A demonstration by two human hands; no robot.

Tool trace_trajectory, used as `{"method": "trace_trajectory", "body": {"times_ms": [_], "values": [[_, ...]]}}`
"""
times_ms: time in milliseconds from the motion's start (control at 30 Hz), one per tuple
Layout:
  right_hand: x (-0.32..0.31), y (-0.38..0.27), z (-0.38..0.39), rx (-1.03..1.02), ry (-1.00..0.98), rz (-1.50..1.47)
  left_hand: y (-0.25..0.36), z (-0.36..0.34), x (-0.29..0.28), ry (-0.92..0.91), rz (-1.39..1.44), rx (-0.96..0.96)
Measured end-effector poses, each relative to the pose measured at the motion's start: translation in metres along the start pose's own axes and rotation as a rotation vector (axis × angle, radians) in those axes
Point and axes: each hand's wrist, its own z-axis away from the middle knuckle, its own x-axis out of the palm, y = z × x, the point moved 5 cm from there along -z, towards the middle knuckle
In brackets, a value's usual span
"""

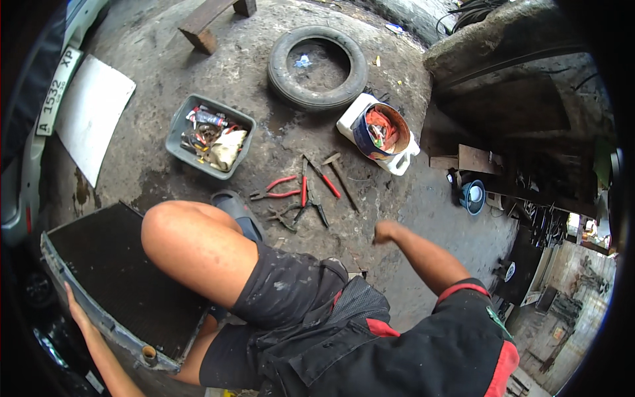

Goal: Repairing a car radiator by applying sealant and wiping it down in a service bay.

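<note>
A car radiator (112, 264) with a dark finned core and a grey side tank leans beside my bent leg at the left. My left hand (78, 311) grips the outer edge of that tank, its fingers partly hidden. A round pipe stub (149, 354) sticks out near the radiator's lower corner. My right hand (385, 232) is raised over the floor at the right, curled closed; anything inside it is hidden. Nearest to it lies a hammer (342, 182). Beside the hammer are red-handled pliers (276, 190), a long red-handled tool (305, 182) and dark pliers (284, 215).
A grey tub (173, 149) of small items stands ahead, with a tyre (283, 86) beyond it. A cut-open white jug (357, 109) holds a can of red stuff. At the left are a white panel (96, 112) and a car; a wooden bench (208, 20) stands far off.
</note>
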Motion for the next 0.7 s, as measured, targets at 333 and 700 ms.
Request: {"method": "trace_trajectory", "body": {"times_ms": [333,700], "values": [[-0.261,0.111,-0.022,0.564,1.186,-0.811,0.048,0.068,0.019,0.276,-0.263,0.228],[-0.243,0.138,0.099,0.045,1.688,-0.682,0.082,0.129,0.011,-0.199,-0.242,0.594]]}}
